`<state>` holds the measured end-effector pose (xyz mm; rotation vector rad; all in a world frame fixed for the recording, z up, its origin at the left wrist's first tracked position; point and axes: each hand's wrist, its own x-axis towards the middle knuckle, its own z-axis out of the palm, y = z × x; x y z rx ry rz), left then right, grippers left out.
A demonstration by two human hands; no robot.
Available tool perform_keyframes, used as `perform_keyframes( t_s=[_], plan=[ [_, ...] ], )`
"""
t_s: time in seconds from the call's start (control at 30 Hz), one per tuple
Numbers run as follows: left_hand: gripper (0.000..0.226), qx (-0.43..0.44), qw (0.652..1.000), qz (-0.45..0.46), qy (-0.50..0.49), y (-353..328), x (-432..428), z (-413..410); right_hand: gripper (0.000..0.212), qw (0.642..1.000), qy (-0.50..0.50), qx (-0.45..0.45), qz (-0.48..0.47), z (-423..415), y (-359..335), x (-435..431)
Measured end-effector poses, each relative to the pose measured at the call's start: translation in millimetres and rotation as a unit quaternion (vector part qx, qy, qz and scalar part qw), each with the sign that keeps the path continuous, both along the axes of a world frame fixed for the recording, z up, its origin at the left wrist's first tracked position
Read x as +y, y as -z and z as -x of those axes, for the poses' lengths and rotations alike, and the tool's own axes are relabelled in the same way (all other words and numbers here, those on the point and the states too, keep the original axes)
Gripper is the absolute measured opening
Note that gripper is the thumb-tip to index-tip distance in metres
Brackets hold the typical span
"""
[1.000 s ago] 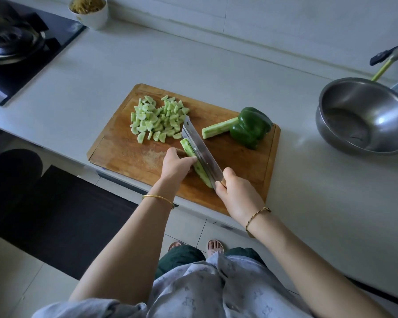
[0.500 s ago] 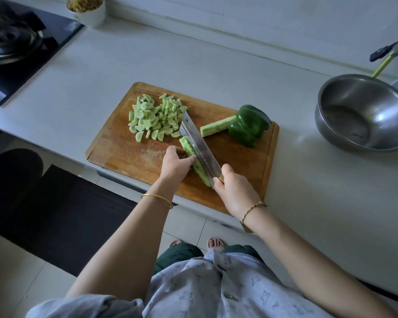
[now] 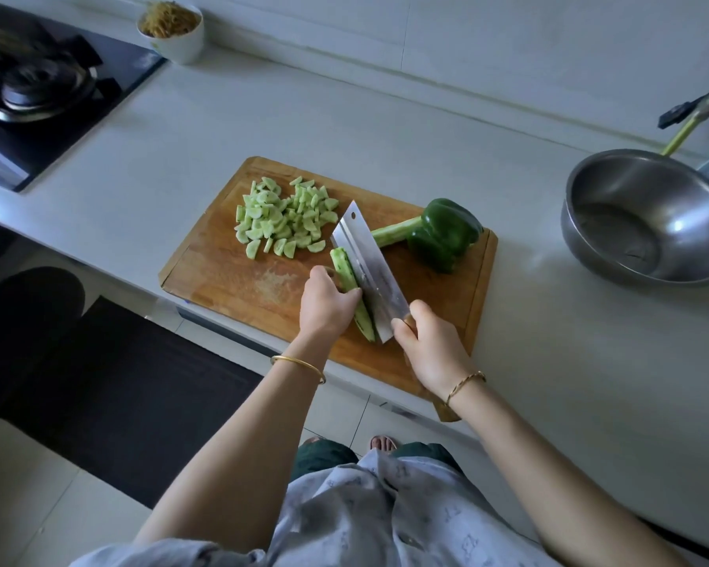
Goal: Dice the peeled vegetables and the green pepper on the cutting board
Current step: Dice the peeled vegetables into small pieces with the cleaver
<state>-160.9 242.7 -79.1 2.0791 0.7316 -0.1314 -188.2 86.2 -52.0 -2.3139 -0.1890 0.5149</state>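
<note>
Wooden cutting board (image 3: 230, 280) carries all the task's things. A heap of pale diced pieces (image 3: 283, 223) lies at its far left, and a green pepper (image 3: 443, 233) sits at its far right corner with a peeled length (image 3: 391, 235) lying against it. A second peeled length (image 3: 344, 268) lies near the front edge, running front to back. The left hand (image 3: 326, 304) has its grip curled over that nearer length, pinning it to the board. The right hand (image 3: 430, 345) has its grip closed round the handle of the cleaver (image 3: 369, 272). The broad blade lies along the length, edge down, and the green shows on the blade's left side.

Against the views of a second ago, very little has shifted: blade and both hands keep the same line, the heap has gained nothing, and the pepper is untouched. I read that as a lengthwise split being lined up or pressed through slowly, not cross-chopping. Whether the edge has entered the flesh I cannot tell. The task looks roughly a third done, with both lengths and the pepper left to dice. A steel bowl (image 3: 631, 190) stands well apart on the surface (image 3: 303, 116) to the right
</note>
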Motion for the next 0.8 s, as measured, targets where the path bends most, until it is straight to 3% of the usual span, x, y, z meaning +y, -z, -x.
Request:
perform_keyframes(
  t_s=[0.23,0.4,0.5,0.8],
  plan=[
    [0.043,0.037,0.998,-0.041,-0.006,-13,-9,-5,0.023,0.999,0.008,-0.051,-0.001,-10,-12,-12],
    [0.034,0.041,0.968,-0.239,0.063,-15,10,2,0.024,0.998,0.020,-0.060,-0.016,-10,-15,-10],
    [0.026,0.058,0.944,-0.307,0.108,-12,23,8,0.023,0.999,0.008,-0.038,-0.025,-6,-13,-1],
    [0.037,0.043,0.928,-0.332,0.162,1,44,20,0.023,1.000,0.030,0.000,0.004,7,2,20]
  ],
)
